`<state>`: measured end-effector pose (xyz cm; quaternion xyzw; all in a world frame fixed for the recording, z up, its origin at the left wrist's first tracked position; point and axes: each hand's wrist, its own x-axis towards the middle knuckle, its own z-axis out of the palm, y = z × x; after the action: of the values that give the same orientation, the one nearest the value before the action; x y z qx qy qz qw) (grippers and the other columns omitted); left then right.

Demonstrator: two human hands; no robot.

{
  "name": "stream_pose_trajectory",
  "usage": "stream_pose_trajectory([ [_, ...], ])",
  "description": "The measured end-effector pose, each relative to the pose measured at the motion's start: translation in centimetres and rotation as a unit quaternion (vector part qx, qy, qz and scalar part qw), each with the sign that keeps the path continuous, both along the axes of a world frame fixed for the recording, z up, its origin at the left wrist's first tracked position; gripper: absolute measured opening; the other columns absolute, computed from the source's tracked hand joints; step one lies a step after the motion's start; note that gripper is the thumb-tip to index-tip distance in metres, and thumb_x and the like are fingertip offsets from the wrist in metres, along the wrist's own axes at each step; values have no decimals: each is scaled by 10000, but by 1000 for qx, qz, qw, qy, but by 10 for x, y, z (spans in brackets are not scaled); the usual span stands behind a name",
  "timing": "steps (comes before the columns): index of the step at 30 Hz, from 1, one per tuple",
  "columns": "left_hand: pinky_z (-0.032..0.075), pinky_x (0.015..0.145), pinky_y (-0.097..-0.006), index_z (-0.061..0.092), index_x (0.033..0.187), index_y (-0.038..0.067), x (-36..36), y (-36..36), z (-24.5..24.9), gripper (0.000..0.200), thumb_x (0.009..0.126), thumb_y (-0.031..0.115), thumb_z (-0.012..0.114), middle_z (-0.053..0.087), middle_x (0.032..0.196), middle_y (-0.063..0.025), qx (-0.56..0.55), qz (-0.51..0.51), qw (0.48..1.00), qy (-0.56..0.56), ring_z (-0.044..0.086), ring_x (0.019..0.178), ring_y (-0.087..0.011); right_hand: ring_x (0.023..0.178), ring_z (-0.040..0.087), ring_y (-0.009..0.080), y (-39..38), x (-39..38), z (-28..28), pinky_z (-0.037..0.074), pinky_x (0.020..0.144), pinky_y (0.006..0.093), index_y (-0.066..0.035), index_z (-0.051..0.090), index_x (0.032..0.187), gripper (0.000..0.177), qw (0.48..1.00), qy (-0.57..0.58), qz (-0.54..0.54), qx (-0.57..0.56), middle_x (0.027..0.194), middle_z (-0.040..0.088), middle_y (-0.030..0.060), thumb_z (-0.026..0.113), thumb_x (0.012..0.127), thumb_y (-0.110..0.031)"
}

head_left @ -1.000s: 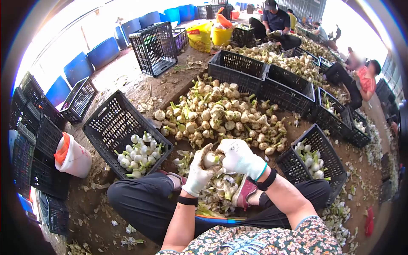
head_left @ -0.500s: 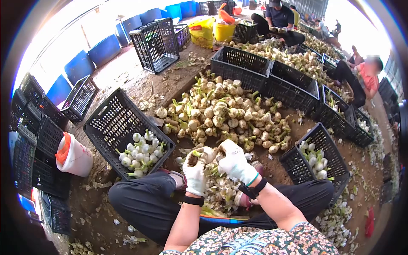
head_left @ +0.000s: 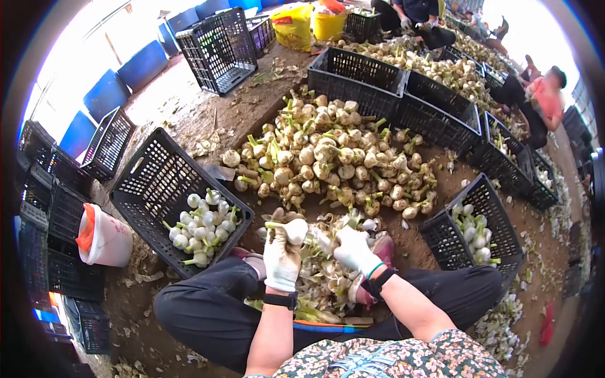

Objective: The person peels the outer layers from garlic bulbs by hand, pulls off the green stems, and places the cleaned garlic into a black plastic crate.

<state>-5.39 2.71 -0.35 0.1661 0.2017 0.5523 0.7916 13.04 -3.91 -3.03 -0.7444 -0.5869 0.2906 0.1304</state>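
Observation:
A clean white garlic bulb [head_left: 295, 231] with a short green stem is gripped in my gloved left hand [head_left: 281, 259], its round end facing right. My gloved right hand [head_left: 354, 251] is apart from the bulb, fingers curled in, with pale blurred skin beside them; I cannot tell what they hold. Below both hands, a heap of garlic peelings [head_left: 321, 283] lies between my legs. In front is a large pile of unpeeled, soil-stained garlic [head_left: 334, 157]. A black crate [head_left: 157, 167] at the left and a smaller one [head_left: 498, 217] at the right contain cleaned white bulbs.
Black crates [head_left: 435, 120] stand in a row behind the pile. A white bucket [head_left: 110, 239] with an orange bag is at the left, near stacked crates [head_left: 69, 227]. Other people [head_left: 545, 101] sit further back beside more garlic. Peelings litter the ground at the right.
My hands were close together around the garlic; now they are apart. The right hand has moved down and right, and the left hand shows the bulb bare and white. The view has shifted slightly.

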Motion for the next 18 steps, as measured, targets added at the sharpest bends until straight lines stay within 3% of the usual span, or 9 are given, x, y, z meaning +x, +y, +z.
stream_pose_trajectory([
  [2, 478, 988, -550, 532, 1333, 162, -2, 3, 7, 385, 962, 251, 582, 612, 1258, -94, -19, 26, 997, -67, 589, 1155, -307, 835, 667, 375, -13, -1, -27, 525, 749, 441, -85, 731, 854, 208, 987, 31, 147, -59, 941, 698, 177, 579, 735, -164],
  [3, 491, 986, -548, 522, 1323, 90, -5, 7, 14, 433, 948, 294, 598, 609, 1252, -139, -23, 50, 996, -74, 592, 1147, -322, 776, 674, 372, -17, 1, -37, 533, 712, 449, -73, 730, 797, 192, 973, 48, 206, -91, 890, 701, 184, 563, 727, -135],
  [5, 496, 1003, -515, 515, 1325, 80, -28, 28, 1, 479, 942, 356, 596, 615, 1225, -165, -61, 128, 984, -108, 603, 1119, -333, 893, 662, 383, -3, 10, -41, 522, 793, 440, -78, 722, 954, 258, 961, 27, 213, -174, 1017, 691, 198, 572, 753, -137],
  [7, 465, 1053, -516, 510, 1308, 6, -54, 43, 24, 608, 919, 466, 592, 600, 1257, -194, 5, 175, 974, -144, 581, 1169, -357, 965, 630, 387, 18, 25, -68, 502, 827, 456, -89, 689, 1052, 314, 990, 7, -126, 55, 1024, 666, 224, 617, 749, -127],
  [9, 443, 1073, -491, 519, 1302, -5, -53, 41, 53, 643, 940, 525, 537, 601, 1268, -214, 1, 169, 973, -155, 570, 1204, -357, 1056, 585, 415, 58, 45, -53, 491, 881, 465, -69, 594, 1209, 436, 971, -15, -212, 112, 1141, 608, 238, 656, 795, -191],
  [11, 451, 1059, -477, 526, 1326, 71, -44, 39, 40, 530, 980, 472, 501, 596, 1297, -180, 76, 79, 985, -135, 558, 1228, -338, 1065, 578, 424, 102, 59, -64, 486, 902, 469, -48, 563, 1219, 457, 962, -31, -224, 154, 1127, 599, 226, 676, 809, -215],
  [14, 509, 935, -459, 498, 1351, 153, -19, 29, 2, 355, 1022, 285, 499, 612, 1225, -66, -76, 57, 995, -6, 611, 1100, -265, 1123, 565, 403, 139, 70, -70, 476, 923, 459, -51, 560, 1193, 507, 979, -41, -199, 19, 1177, 576, 225, 737, 789, -302],
  [17, 509, 938, -347, 445, 1402, 97, 6, 11, -6, 521, 925, 54, 648, 550, 1300, -90, -4, 39, 982, 186, 573, 1150, -206, 980, 632, 414, 144, 86, -100, 501, 863, 460, -51, 673, 1011, 303, 959, 18, -270, 88, 981, 677, 225, 725, 776, -237],
  [18, 496, 959, -331, 416, 1429, 86, 8, 11, -23, 577, 908, 12, 651, 526, 1333, -93, 12, 18, 975, 223, 557, 1175, -206, 787, 676, 347, 135, 87, -109, 538, 711, 410, -35, 696, 984, 233, 942, 94, -277, 164, 830, 709, 164, 708, 815, -195],
])
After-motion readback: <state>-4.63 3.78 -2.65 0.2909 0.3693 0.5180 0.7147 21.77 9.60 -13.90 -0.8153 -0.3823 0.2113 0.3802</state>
